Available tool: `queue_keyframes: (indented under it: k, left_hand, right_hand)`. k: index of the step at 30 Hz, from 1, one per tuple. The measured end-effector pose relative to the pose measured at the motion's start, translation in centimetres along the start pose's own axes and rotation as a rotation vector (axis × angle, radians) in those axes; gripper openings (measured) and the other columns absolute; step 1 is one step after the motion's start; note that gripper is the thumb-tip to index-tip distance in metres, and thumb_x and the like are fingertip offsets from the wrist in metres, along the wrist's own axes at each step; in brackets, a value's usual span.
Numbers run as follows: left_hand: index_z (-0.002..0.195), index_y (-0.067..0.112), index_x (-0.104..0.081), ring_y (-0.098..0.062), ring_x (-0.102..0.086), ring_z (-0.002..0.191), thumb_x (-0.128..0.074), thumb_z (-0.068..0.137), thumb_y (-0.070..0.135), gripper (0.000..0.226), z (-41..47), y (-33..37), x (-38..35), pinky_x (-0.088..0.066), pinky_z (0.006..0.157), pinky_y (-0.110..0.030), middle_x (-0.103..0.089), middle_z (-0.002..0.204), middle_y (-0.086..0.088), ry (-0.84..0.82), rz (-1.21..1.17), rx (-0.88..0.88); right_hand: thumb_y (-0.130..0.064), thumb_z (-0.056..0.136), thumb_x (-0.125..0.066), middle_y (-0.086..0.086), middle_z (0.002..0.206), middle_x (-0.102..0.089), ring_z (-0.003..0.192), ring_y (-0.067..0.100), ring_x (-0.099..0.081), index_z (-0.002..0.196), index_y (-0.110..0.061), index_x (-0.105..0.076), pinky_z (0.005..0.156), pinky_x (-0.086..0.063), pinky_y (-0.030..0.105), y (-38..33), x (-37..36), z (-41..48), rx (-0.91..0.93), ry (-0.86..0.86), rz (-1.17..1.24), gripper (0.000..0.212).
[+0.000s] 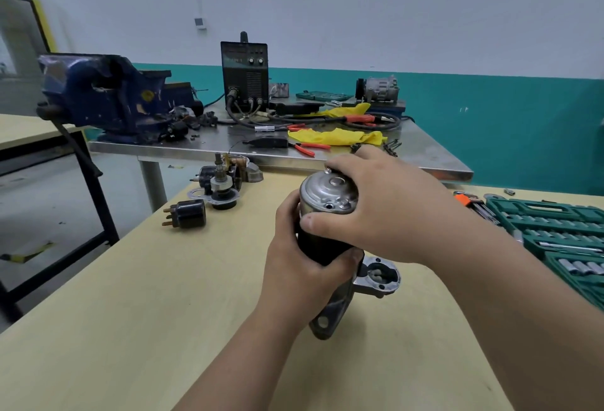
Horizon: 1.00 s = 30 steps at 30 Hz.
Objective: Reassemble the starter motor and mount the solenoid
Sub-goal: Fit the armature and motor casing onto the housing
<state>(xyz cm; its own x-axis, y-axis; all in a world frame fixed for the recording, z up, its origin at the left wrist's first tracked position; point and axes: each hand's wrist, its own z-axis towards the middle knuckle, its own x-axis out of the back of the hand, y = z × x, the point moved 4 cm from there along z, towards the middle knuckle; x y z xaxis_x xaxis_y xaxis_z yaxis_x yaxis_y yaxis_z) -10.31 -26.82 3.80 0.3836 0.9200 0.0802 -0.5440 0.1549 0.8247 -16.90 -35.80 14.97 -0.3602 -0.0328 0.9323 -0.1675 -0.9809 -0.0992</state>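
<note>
"Holding the starter motor [322, 247] how?"

"Nearly upright on the table [130, 312], long axis top to bottom, nose housing down. My left hand [300, 257] is wrapped round the black body, and my right hand [385, 211] is cupped over the silver end cap [327, 193]."

"And the solenoid?"

"What I take for the solenoid [189, 213] lies on its side, well off to my left and farther out. My left hand is nearer, so I'd reach with that one."
</note>
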Motion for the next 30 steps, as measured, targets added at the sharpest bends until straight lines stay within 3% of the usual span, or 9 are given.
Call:
queue_keyframes:
  k: [3, 6, 10, 15, 18, 21, 26, 30]
  left_hand:
    - [0.122, 0.065, -0.035, 0.008, -0.057, 0.11, -0.078, 0.057, 0.042, 0.082, 0.1, 0.0, 0.0, -0.049, 0.078, -0.009, -0.057, 0.12, 0.031, 0.004, -0.017, 0.009]
    - [0.127, 0.059, -0.035, 0.006, -0.059, 0.109, -0.079, 0.059, 0.041, 0.083, 0.1, 0.0, 0.1, -0.052, 0.077, -0.013, -0.057, 0.12, 0.03, 0.003, -0.034, 0.003]
    - [0.131, 0.054, -0.036, 0.003, -0.061, 0.108, -0.08, 0.059, 0.042, 0.084, 0.1, -0.1, 0.3, -0.055, 0.078, -0.019, -0.058, 0.12, 0.028, 0.001, -0.039, 0.006]
    - [0.131, 0.054, -0.038, 0.003, -0.06, 0.109, -0.082, 0.06, 0.041, 0.084, 0.3, -0.3, 0.2, -0.054, 0.075, -0.014, -0.058, 0.121, 0.027, -0.023, -0.097, 0.051]
    - [0.13, 0.045, -0.044, -0.003, -0.062, 0.111, -0.082, 0.062, 0.04, 0.079, 0.4, -0.4, 0.1, -0.056, 0.079, -0.021, -0.062, 0.121, 0.02, -0.079, -0.118, 0.067]
    - [0.121, 0.038, -0.054, -0.003, -0.065, 0.104, -0.079, 0.062, 0.039, 0.064, 0.6, -0.5, 0.1, -0.052, 0.076, -0.014, -0.068, 0.112, 0.017, -0.125, -0.131, 0.081]
    - [0.101, 0.053, -0.06, -0.001, -0.067, 0.096, -0.078, 0.057, 0.038, 0.05, 1.7, -0.7, 0.1, -0.052, 0.071, -0.013, -0.071, 0.103, 0.018, -0.234, -0.144, 0.15]
    - [0.101, 0.054, -0.06, -0.002, -0.067, 0.098, -0.077, 0.058, 0.038, 0.049, 2.0, -1.0, 0.0, -0.052, 0.073, -0.015, -0.07, 0.104, 0.017, -0.269, -0.155, 0.161]
  right_hand:
    - [-0.088, 0.056, -0.036, -0.011, 0.109, -0.044, 0.094, 0.013, -0.049, 0.134, -0.04, -0.039, 0.075, -0.052, 0.035, -0.1, -0.1, 0.2, -0.016, -0.011, -0.034, 0.092]
    - [-0.086, 0.053, -0.039, -0.015, 0.104, -0.039, 0.093, 0.01, -0.047, 0.133, -0.041, -0.04, 0.077, -0.051, 0.032, 0.0, -0.4, 0.2, -0.016, -0.037, 0.078, 0.093]
    - [-0.085, 0.05, -0.043, -0.018, 0.109, -0.036, 0.098, 0.008, -0.045, 0.138, -0.04, -0.037, 0.079, -0.046, 0.027, 0.3, -0.9, 0.4, 0.019, -0.072, 0.146, 0.099]
    - [-0.081, 0.057, -0.053, -0.017, 0.115, -0.039, 0.102, 0.007, -0.044, 0.139, -0.04, -0.037, 0.079, -0.042, 0.025, 1.1, -1.2, 1.0, 0.045, -0.111, 0.216, 0.093]
    - [-0.081, 0.055, -0.053, -0.019, 0.116, -0.036, 0.105, 0.008, -0.044, 0.141, -0.042, -0.034, 0.078, -0.041, 0.023, 1.6, -1.3, 1.1, 0.057, -0.137, 0.245, 0.096]
    - [-0.078, 0.056, -0.059, -0.019, 0.12, -0.039, 0.105, 0.008, -0.046, 0.14, -0.048, -0.033, 0.073, -0.042, 0.02, 2.2, -1.4, 1.3, 0.068, -0.203, 0.33, 0.093]
    - [-0.064, 0.067, -0.072, -0.019, 0.127, -0.046, 0.103, 0.008, -0.055, 0.134, -0.055, -0.038, 0.066, -0.054, 0.027, 2.8, -1.4, 1.8, 0.089, -0.289, 0.484, 0.076]
    - [-0.066, 0.066, -0.063, -0.02, 0.133, -0.046, 0.114, 0.007, -0.051, 0.133, -0.059, -0.039, 0.084, -0.046, 0.027, 3.5, -1.6, 2.5, 0.12, -0.369, 0.509, 0.072]
